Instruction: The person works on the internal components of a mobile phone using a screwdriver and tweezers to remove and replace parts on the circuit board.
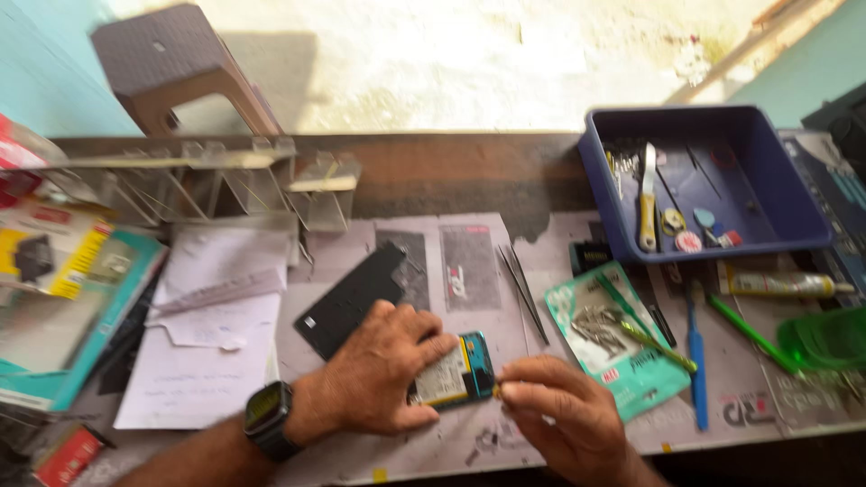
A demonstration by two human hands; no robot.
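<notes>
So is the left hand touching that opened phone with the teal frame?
Touching: the head view shows the left hand pressing down on the opened phone, fingers over its edge.

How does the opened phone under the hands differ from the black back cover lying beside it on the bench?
The opened phone is held down by the left hand and touched at its edge by the right hand; the black back cover lies free, only near the left hand. The phone shows a pale battery and blue-green parts; the cover is plain black. The phone lies nearly level across the view; the cover lies slanted. Both are flat and rest on the bench.
</notes>
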